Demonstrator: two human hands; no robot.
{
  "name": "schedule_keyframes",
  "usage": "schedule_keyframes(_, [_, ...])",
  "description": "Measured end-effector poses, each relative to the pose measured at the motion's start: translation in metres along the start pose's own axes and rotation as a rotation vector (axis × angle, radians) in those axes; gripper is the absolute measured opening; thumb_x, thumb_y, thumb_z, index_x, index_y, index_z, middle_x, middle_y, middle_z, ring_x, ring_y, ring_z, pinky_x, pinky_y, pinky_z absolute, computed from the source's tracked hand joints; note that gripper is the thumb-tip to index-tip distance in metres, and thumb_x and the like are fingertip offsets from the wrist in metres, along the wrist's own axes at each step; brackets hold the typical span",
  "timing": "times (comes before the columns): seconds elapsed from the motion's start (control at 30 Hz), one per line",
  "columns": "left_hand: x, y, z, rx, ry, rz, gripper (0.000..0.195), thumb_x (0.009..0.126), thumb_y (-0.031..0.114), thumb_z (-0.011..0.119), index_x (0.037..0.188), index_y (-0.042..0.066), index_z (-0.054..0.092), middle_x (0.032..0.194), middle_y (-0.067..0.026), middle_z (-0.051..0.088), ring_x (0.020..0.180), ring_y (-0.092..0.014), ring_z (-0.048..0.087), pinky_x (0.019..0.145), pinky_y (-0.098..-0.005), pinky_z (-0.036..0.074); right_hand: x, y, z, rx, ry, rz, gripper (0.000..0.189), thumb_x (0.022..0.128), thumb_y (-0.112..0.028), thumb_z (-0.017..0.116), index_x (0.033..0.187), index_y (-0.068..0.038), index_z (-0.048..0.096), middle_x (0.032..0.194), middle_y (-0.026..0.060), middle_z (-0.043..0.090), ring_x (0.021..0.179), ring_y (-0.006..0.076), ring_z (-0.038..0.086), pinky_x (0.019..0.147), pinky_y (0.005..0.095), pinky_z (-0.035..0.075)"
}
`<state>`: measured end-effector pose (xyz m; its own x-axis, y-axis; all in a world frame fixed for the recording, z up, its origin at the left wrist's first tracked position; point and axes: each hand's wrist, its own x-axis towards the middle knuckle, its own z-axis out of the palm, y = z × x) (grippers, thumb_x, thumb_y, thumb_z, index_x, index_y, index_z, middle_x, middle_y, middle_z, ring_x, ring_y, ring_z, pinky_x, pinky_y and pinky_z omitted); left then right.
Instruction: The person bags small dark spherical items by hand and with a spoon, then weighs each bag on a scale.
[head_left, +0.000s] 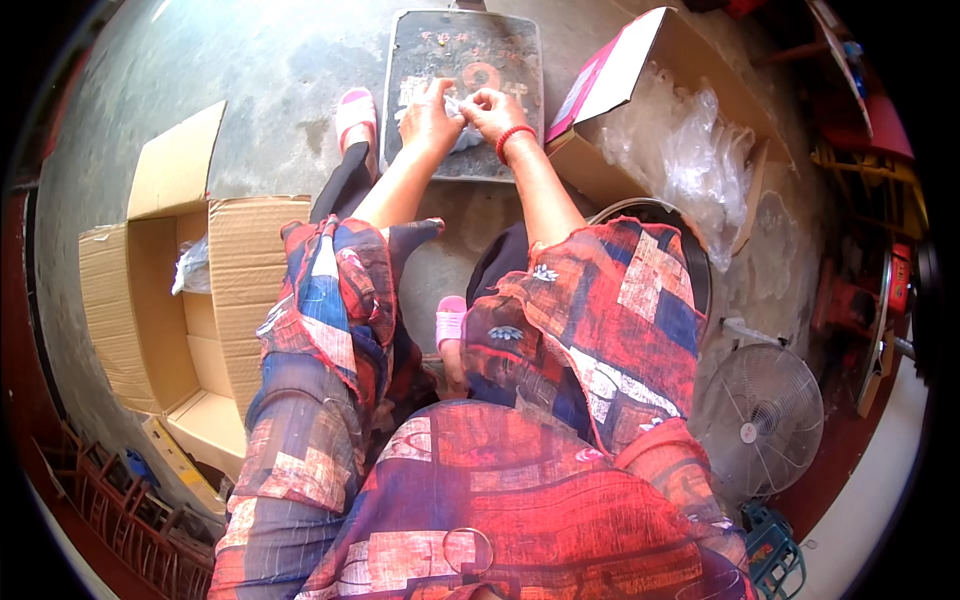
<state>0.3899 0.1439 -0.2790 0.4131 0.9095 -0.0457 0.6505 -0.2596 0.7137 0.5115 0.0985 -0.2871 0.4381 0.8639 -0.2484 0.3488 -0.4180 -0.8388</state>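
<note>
A small, translucent plastic bag (468, 140) is between my two hands, over a dark, worn tabletop (465, 169) with a pale metal rim. My right hand (493, 116), below a red beaded bracelet (516, 139), pinches the bag's upper part between thumb and fingers. Close beside it, my left hand (430, 120) has the bag's gathered edge at its thumb and fingers, its index finger raised. Whatever the bag contains is too small and covered to make out. Faded painted marks (480, 75) show on the tabletop beyond my hands.
To the right, an open cardboard box (600, 161) overflows with clear plastic bags (694, 142). Another open cardboard box (105, 307) at left holds a plastic bag (193, 266). A round metal-rimmed container (701, 259) is by my right knee. Behind it stands a fan (757, 424).
</note>
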Motion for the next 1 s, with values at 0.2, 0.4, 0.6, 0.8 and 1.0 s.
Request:
schedule_keyframes(0.2, [0.001,-0.017,0.005,0.257,-0.167,-0.192,0.122,0.046,0.03,0.084,0.141,0.011,0.01,0.13,-0.0211,0.039,0.12,-0.032,0.04,0.099,-0.0369,0.036,0.007,0.012,0.003,-0.025,0.079,-0.051,0.012,0.08,-0.015,0.063,0.078,-0.003,0.06,0.072,0.0034,0.065,0.063,0.0081,0.057,0.058,0.025,0.045])
schedule_keyframes(0.4, [0.003,-0.04,0.017,0.097,-0.367,-0.274,0.138,0.046,0.036,0.087,0.142,0.015,-0.011,0.144,-0.0187,0.021,0.129,-0.032,0.032,0.104,-0.0398,0.031,0.0,0.002,0.01,0.012,-0.065,-0.128,0.022,0.074,-0.025,0.063,0.083,-0.005,0.063,0.081,0.0145,0.065,0.075,0.0238,0.063,0.07,0.0332,0.048])
schedule_keyframes(0.6, [0.017,-0.046,0.053,0.211,-0.266,0.042,0.043,0.08,0.035,0.057,0.116,0.013,0.051,0.114,-0.0113,0.057,0.109,-0.025,0.052,0.093,-0.0353,0.04,-0.024,-0.029,-0.001,-0.007,-0.208,-0.205,0.019,0.079,-0.019,0.063,0.088,-0.002,0.061,0.077,0.0035,0.063,0.07,0.0087,0.057,0.067,0.0263,0.047])
schedule_keyframes(0.8, [0.016,-0.036,0.039,-0.143,-0.285,-0.349,0.044,0.089,0.041,0.036,0.117,0.012,0.055,0.114,-0.0166,0.058,0.108,-0.029,0.054,0.088,-0.0388,0.043,-0.018,-0.03,-0.002,0.036,-0.068,-0.153,0.014,0.08,-0.016,0.064,0.087,-0.003,0.064,0.075,0.0011,0.063,0.07,0.0073,0.055,0.066,0.0236,0.045])
schedule_keyframes(1.0, [0.024,-0.071,0.063,-0.073,-0.117,-0.254,0.035,0.09,0.025,0.044,0.119,0.009,0.054,0.113,-0.0157,0.059,0.102,-0.026,0.058,0.084,-0.0349,0.045,-0.017,-0.025,-0.016,0.106,0.02,-0.063,0.013,0.08,-0.009,0.058,0.089,-0.004,0.065,0.073,0.0001,0.062,0.067,0.0063,0.054,0.063,0.0215,0.044])
